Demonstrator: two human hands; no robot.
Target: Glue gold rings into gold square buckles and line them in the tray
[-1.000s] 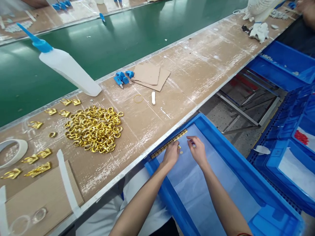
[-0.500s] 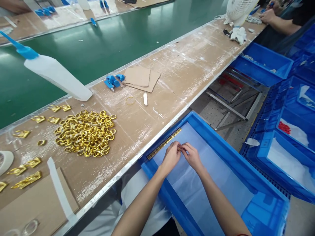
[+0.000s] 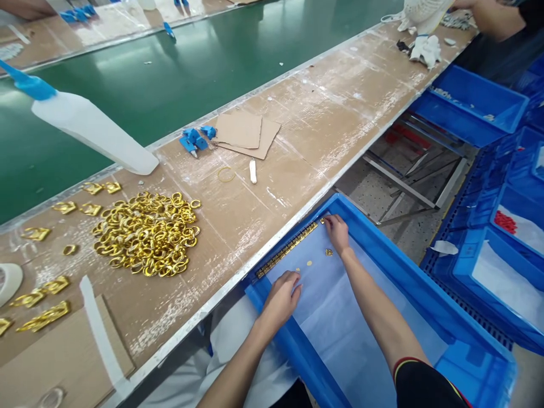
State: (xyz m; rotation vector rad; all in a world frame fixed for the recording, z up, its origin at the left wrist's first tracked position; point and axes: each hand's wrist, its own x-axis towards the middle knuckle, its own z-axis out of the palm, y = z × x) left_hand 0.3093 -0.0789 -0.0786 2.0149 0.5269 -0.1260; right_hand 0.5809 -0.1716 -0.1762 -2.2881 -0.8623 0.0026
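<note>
A blue tray [image 3: 425,306] lined with a pale sheet [image 3: 365,306] lies below the bench edge. Along its far left side runs a row of small gold pieces [image 3: 289,248]. My right hand [image 3: 338,231] pinches a small gold piece [image 3: 323,220] at the upper end of that row. Nearer me, my left hand [image 3: 281,297] hovers over the sheet, thumb apart from the bent fingers, nothing visible in it. Another gold piece [image 3: 328,252] lies below my right hand. Two small pale bits [image 3: 309,263] are by my left fingertips.
On the bench [image 3: 238,209] are a heap of gold rings [image 3: 147,235], a white bottle [image 3: 93,133], blue caps [image 3: 193,141], cardboard squares [image 3: 240,131] and a tape roll [image 3: 11,282]. More blue bins [image 3: 471,107] stand right. A person's arm [image 3: 499,20] shows at the top right.
My hands, together before, have parted: the right moved up to the row's end, the left down and left. A loose gold piece and pale bits now show on the sheet. The view shifted slightly.
</note>
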